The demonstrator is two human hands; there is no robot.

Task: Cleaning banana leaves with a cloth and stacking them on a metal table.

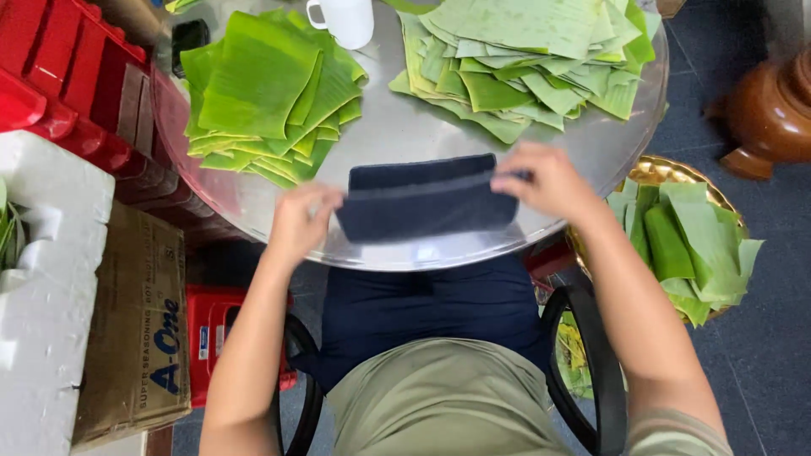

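A dark navy cloth lies folded on the near part of a round metal table. My left hand grips the cloth's left edge. My right hand pinches the fold at the cloth's right end. Beyond the cloth, a stack of bright green cut banana leaves sits at the left of the table. A larger, paler heap of leaves covers the right. A white mug stands between the two stacks at the far edge.
A golden tray holding more leaf pieces sits low at the right. A brown pot stands on the floor beyond it. Red crates, white foam boxes and a cardboard box crowd the left side.
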